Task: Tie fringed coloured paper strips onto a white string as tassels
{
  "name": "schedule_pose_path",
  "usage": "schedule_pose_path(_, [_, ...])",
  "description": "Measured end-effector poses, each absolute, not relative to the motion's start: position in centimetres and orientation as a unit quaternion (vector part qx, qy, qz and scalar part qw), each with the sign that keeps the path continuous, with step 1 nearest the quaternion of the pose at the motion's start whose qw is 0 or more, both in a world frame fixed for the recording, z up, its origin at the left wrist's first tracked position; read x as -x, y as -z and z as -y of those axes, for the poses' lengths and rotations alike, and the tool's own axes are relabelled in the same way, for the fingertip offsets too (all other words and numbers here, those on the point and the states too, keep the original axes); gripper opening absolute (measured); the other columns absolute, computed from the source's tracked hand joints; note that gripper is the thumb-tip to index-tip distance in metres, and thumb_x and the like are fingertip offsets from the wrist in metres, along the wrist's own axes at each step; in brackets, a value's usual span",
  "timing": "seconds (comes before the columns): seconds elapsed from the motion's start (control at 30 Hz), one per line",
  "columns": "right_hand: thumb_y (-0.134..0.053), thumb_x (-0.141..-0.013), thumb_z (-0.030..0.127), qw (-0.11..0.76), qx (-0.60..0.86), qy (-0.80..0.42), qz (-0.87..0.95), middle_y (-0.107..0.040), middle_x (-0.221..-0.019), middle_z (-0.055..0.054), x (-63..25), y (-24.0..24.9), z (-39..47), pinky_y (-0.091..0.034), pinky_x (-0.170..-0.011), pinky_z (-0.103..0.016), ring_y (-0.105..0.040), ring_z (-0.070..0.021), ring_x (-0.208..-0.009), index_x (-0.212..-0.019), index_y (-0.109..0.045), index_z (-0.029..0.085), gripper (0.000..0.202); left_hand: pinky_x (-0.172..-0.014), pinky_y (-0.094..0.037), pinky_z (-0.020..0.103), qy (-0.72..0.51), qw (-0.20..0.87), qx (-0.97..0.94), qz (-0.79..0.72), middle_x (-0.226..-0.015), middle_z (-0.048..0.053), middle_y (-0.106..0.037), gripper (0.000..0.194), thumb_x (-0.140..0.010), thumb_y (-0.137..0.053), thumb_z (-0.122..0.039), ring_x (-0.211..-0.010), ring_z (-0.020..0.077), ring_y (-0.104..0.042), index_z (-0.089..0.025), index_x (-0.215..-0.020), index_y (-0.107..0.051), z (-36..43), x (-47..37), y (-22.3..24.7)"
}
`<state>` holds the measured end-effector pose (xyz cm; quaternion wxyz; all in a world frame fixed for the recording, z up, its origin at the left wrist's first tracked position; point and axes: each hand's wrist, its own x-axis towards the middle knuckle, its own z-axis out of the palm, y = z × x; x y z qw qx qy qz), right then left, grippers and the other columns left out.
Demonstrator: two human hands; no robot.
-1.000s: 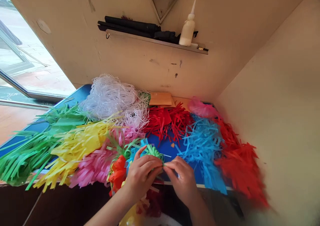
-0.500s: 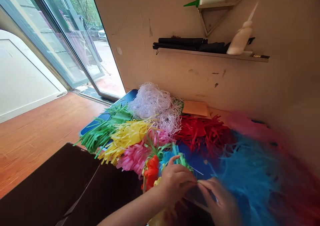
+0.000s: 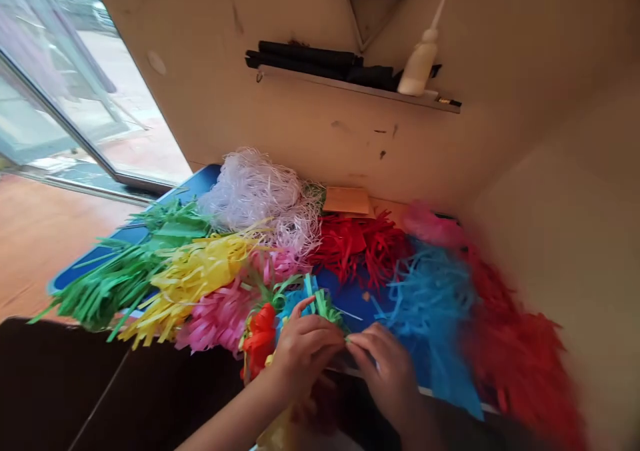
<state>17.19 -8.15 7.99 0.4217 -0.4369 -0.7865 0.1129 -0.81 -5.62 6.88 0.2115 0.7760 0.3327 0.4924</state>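
My left hand (image 3: 310, 344) is closed, its fingers curled and pinching, with the index finger raised. It is against a multicoloured bunch of fringed paper, whose orange paper part (image 3: 261, 334) hangs at its left and whose green fringe (image 3: 326, 308) spreads behind it. My right hand (image 3: 383, 364) pinches with thumb and fingertips close to the left fingertips. Between the two pinches shows a small pale-green bit (image 3: 347, 338), perhaps the end of a paper strip. Yellow paper hangs below the left wrist. The fingers hide most of what they hold.
On a blue table (image 3: 350, 298) lie fringed paper heaps: green (image 3: 110, 284), yellow (image 3: 200, 271), pink (image 3: 220, 314), red (image 3: 350, 248), light blue (image 3: 435, 291). White shreds (image 3: 260, 194) and an orange-brown flat block (image 3: 347, 200) lie behind. A wall shelf (image 3: 350, 88) holds a glue bottle (image 3: 419, 64).
The view has swung to the right, so everything sits further left in the picture and more red paper shows at right. Both hands keep their pinch close together.
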Motion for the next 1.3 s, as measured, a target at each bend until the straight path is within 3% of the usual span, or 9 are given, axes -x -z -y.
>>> schedule_pose_path(0.3, [-0.057, -0.094, 0.017, 0.421, 0.432, -0.125, 0.788, -0.066, -0.078, 0.000, -17.6, -8.2, 8.5, -0.049, -0.070, -0.028, -0.059, -0.0149, -0.072, -0.094, -0.061, 0.022, 0.007, -0.115, -0.031, 0.041, -0.492, 0.176, -0.796, -0.306, -0.085, -0.003, -0.074, 0.010, -0.090, -0.061, -0.016, -0.077, 0.0097, -0.069, -0.023, -0.090, -0.067, 5.6, 0.7, -7.0])
schedule_pose_path(0.47, [-0.058, -0.092, 0.014, 0.419, 0.436, -0.129, 0.786, -0.067, -0.078, -0.001, -17.5, -8.0, 8.6, -0.050, -0.069, -0.029, -0.061, -0.0156, -0.073, -0.094, -0.063, 0.022, 0.009, -0.115, -0.028, 0.045, -0.449, 0.210, -0.804, -0.329, -0.087, -0.002, -0.074, 0.007, -0.089, -0.060, -0.017, -0.080, 0.0116, -0.069, -0.024, -0.091, -0.062, 5.8, 0.6, -6.8])
schedule_pose_path(0.67, [-0.055, -0.094, 0.014, 0.434, 0.438, -0.123, 0.778, -0.067, -0.077, -0.002, -17.0, -8.0, 8.7, -0.050, -0.068, -0.031, -0.060, -0.0160, -0.069, -0.094, -0.063, 0.022, 0.011, -0.100, -0.045, 0.039, -0.445, 0.233, -0.786, -0.361, -0.074, -0.003, -0.069, 0.012, -0.086, -0.059, -0.013, -0.067, 0.0115, -0.066, -0.023, -0.082, -0.054, 6.0, 0.0, -6.2])
schedule_pose_path(0.8, [-0.057, -0.092, 0.012, 0.431, 0.432, -0.117, 0.784, -0.069, -0.080, -0.002, -17.2, -8.0, 8.6, -0.050, -0.070, -0.031, -0.061, -0.0157, -0.072, -0.097, -0.062, 0.021, 0.011, -0.100, -0.045, 0.036, -0.458, 0.222, -0.793, -0.334, -0.079, -0.003, -0.072, 0.013, -0.087, -0.056, -0.011, -0.070, 0.0109, -0.067, -0.023, -0.087, -0.058, 6.0, -0.1, -6.6])
schedule_pose_path(1.03, [-0.056, -0.093, 0.012, 0.440, 0.434, -0.132, 0.775, -0.067, -0.078, -0.002, -17.7, -8.7, 8.6, -0.049, -0.068, -0.030, -0.059, -0.0155, -0.071, -0.094, -0.062, 0.022, 0.012, -0.094, -0.048, 0.039, -0.416, 0.299, -0.762, -0.397, -0.074, -0.002, -0.069, 0.007, -0.084, -0.060, -0.017, -0.071, 0.0150, -0.066, -0.022, -0.080, -0.060, 6.2, -0.5, -6.5])
schedule_pose_path(1.17, [-0.054, -0.095, 0.018, 0.438, 0.461, -0.186, 0.749, -0.063, -0.076, -0.001, -17.8, -9.0, 8.5, -0.049, -0.067, -0.027, -0.059, -0.0147, -0.071, -0.090, -0.063, 0.022, 0.011, -0.077, -0.051, 0.031, -0.413, 0.352, -0.700, -0.464, -0.076, 0.001, -0.069, 0.006, -0.083, -0.061, -0.023, -0.078, 0.0183, -0.066, -0.022, -0.078, -0.059, 6.5, -0.4, -6.7])
schedule_pose_path(1.3, [-0.061, -0.092, 0.032, 0.438, 0.482, -0.233, 0.722, -0.060, -0.073, 0.000, -17.2, -8.5, 8.0, -0.048, -0.063, -0.025, -0.058, -0.0145, -0.067, -0.090, -0.064, 0.022, 0.011, -0.061, -0.047, 0.025, -0.398, 0.408, -0.668, -0.478, -0.071, 0.000, -0.066, 0.011, -0.080, -0.061, -0.024, -0.065, 0.0151, -0.060, -0.020, -0.072, -0.055, 6.4, -0.5, -6.9])
